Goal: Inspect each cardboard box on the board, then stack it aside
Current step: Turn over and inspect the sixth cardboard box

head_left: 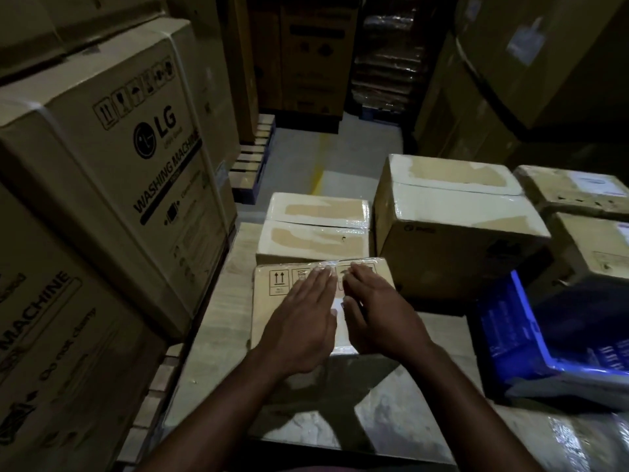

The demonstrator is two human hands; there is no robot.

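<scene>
Washing-machine cartons (119, 158): stacked well left of the hands.
Board (211, 335): under the hands, wrapped in shiny film.
Left hand (303, 321): flat, fingers straight and together, palm down on the small box.
Small box (272, 311): on the board, beneath both hands.
Right hand (374, 315): just beside the left, fingers relaxed, resting on the same box top.
Taped box (316, 229): just beyond the fingertips.
Big box (452, 229): beyond and right of the right hand.
Blue crate (531, 335): right of the right hand, tilted.
</scene>
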